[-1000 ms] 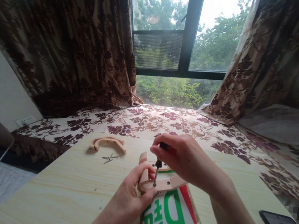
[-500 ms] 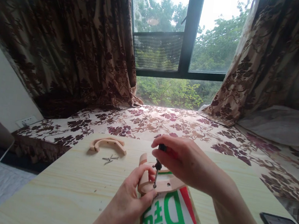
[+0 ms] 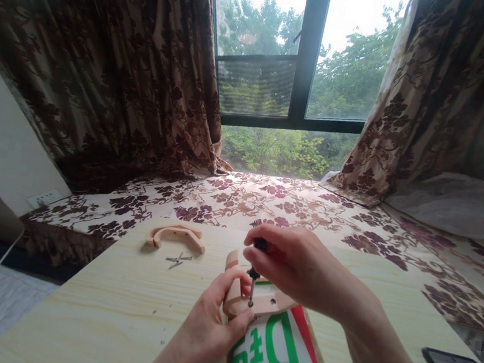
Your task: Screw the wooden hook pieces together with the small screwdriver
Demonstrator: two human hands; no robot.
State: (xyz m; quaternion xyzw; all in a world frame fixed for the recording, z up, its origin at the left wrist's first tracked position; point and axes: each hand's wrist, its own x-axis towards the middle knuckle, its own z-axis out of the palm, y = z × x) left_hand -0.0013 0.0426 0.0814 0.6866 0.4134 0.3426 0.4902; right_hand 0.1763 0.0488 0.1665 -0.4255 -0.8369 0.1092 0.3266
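Screwdriver (image 3: 253,274) lower in curled right hand (image 3: 291,264)

R hand (image 3: 298,265) & screwdriver (image 3: 253,274) slightly lower vs prev, latter more upright

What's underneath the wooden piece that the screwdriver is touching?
Under the wooden piece is a bag, white with green letters and a red strip. The part directly beneath the wooden piece and left hand is covered, so it can't be seen.

The curved pieces (image 3: 180,232) look like smooth, dull wood, and the table (image 3: 102,294) has wood lines. The screws (image 3: 178,259) and screwdriver shaft (image 3: 253,291) look like metal. The curtain (image 3: 166,79) is cloth.
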